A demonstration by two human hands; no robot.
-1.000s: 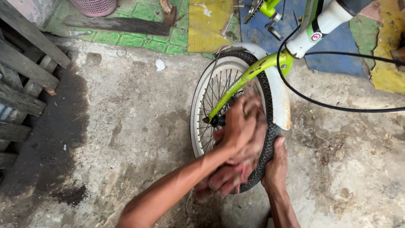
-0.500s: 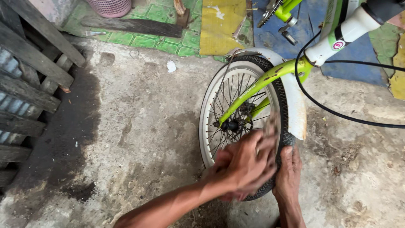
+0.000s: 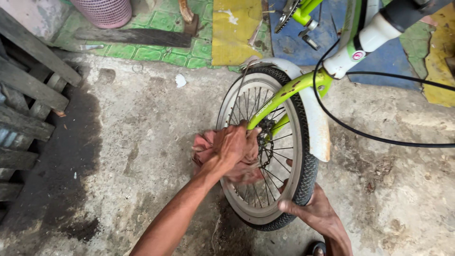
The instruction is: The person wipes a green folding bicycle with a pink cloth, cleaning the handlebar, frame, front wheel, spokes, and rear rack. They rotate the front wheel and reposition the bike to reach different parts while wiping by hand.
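Left hand [image 3: 234, 144] closed on a bunched pink rag [image 3: 208, 147], pressing it against the spokes [image 3: 277, 163] near the hub of the front wheel [image 3: 265, 147]. Right hand [image 3: 310, 208] clamped over the lower tyre [image 3: 305, 178], fingers wrapped around the tread, thumb toward the rim. The two hands sit well apart, one on each side of the wheel.

Wheel stands upright on the rough concrete floor [image 3: 142, 132], held in a lime-green fork [image 3: 284, 92] under a white mudguard [image 3: 315, 118]. A black cable [image 3: 350, 128] loops off to the right.

Handling, as judged: rag is soft, limp, conforms to whatever it is pushed on; best kept bunched in the palm so loose corners do not snag between spokes. Spokes are thin wire, stiff but springy, with narrow gaps that could pinch fingers. Tyre is firm knobbed rubber, grippy, a sound place to steady the wheel. Rim is smooth, pale, probably slick.

Surroundings: dark damp stain on the concrete, weathered grey wooden planks [image 3: 28, 95] at left, green tiles [image 3: 161, 52] and a pink plastic basket [image 3: 106, 10] at top.
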